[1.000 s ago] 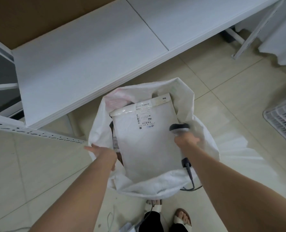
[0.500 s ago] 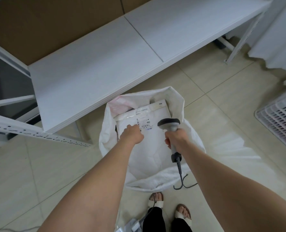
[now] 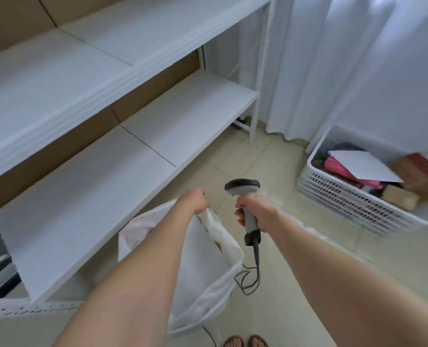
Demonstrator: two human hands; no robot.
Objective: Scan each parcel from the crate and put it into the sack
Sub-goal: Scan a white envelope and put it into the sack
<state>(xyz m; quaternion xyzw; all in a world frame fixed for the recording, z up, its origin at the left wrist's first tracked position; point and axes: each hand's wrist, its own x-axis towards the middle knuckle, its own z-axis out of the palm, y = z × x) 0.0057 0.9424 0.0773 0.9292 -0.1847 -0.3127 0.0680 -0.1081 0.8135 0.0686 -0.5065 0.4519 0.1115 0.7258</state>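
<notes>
The white sack point(image 3: 202, 271) stands on the floor below my arms. My left hand point(image 3: 195, 200) is closed on the sack's far rim and holds it up. My right hand point(image 3: 254, 212) grips the grey handle of the barcode scanner point(image 3: 243, 187), whose black head points forward; its cable point(image 3: 250, 276) loops down beside the sack. The white slatted crate point(image 3: 358, 204) sits on the floor at the right. It holds several parcels, among them a flat white mailer point(image 3: 363, 165), pink bags and brown paper packets. My left forearm hides the sack's inside.
White metal shelving point(image 3: 137, 136) with two bare boards runs along the left, its lower board close to the sack. A white curtain point(image 3: 358, 58) hangs behind the crate. Beige tiled floor point(image 3: 333, 251) lies between sack and crate. My sandalled feet point(image 3: 245, 341) show at the bottom edge.
The view has swung up and to the right, which brings the crate into sight. My left hand left the parcel inside the sack and now grips the sack's rim. The scanner stays in my right hand.
</notes>
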